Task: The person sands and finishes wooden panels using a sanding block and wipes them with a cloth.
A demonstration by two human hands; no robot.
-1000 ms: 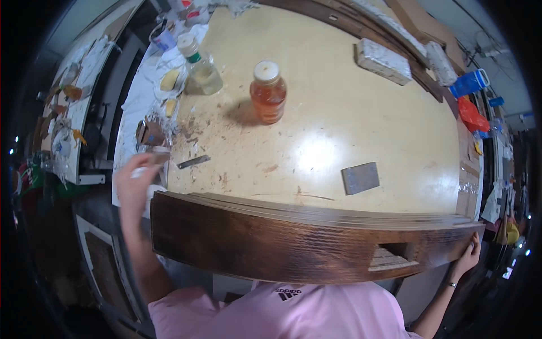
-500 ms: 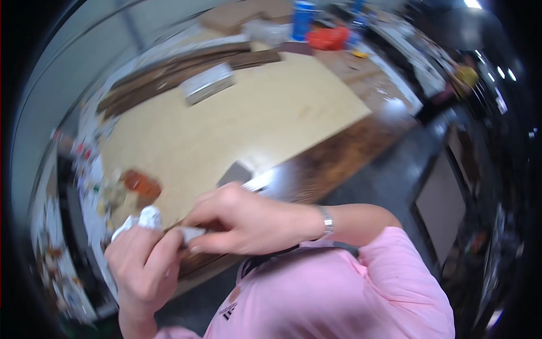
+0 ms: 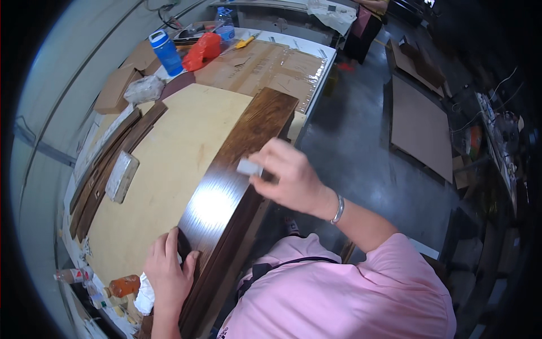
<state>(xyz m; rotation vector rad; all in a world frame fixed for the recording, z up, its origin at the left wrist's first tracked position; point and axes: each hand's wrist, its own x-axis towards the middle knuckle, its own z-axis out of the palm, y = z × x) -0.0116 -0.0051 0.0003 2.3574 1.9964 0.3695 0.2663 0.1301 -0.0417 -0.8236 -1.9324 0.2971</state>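
A long dark brown wooden plank [image 3: 232, 148] with a glossy top runs diagonally across the bench. At its near left side, my left hand [image 3: 168, 274] grips the edge, thumb on the top face and fingers along the far side. A small dark shape shows between thumb and fingers; I cannot make out what it is. Crumpled white cloth [image 3: 145, 295] lies beside that wrist. Over the plank's right edge, my right hand [image 3: 289, 174] pinches a small pale grey block [image 3: 249, 167] between thumb and fingers, slightly blurred.
Left of the plank lies a pale board [image 3: 161, 169] with a wrapped block [image 3: 122, 177] and dark wood strips [image 3: 95, 186]. An orange bottle [image 3: 125, 286] lies near left. Farther back are a blue bottle [image 3: 166, 53], red bag [image 3: 202, 52] and yellow cutter [image 3: 246, 42]. A person [image 3: 366, 28] stands beyond.
My view has swung round, so the plank now runs away from me. The hands, close together before, are apart: the right has moved over the plank with the pale block, the left onto its edge.
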